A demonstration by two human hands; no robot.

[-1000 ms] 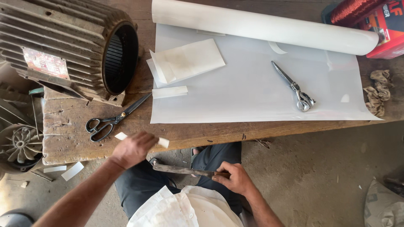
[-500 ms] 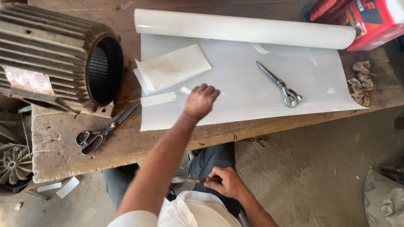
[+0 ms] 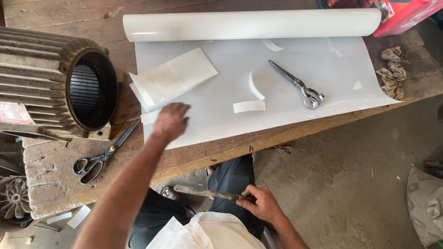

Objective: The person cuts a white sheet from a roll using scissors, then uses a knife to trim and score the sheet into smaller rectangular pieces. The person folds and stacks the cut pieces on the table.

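Two bare hands are at work over a rough wooden workbench [image 3: 55,177]. The left hand [image 3: 170,121] reaches out over the near left corner of a white sheet [image 3: 286,110], palm down with fingers loosely spread, gripping nothing; its fingertips are just at a small strip of white paper [image 3: 150,116] lying at the sheet's left edge, and whether they touch it cannot be told. The right hand [image 3: 260,203] is down below the bench's front edge, beside the person's lap, fingers closed around one end of a flat, dull metal blade [image 3: 203,192] that points left.

The sheet unrolls from a white roll [image 3: 249,25] lying along the far edge of the bench. On the sheet, near its left edge, rests a folded stack of white paper pieces [image 3: 173,76]. A short white strip [image 3: 249,106] lies near the sheet's middle, with a curled strip [image 3: 255,85] just beyond it. Silver scissors [image 3: 297,85] lie shut toward the sheet's right side. Black-handled scissors [image 3: 104,154] lie on bare wood at the bench's near left corner. A ribbed motor housing [image 3: 55,83] stands at the left end. A crumpled rag [image 3: 392,71] sits at the right edge, near a red box [image 3: 406,16] at the far right corner.
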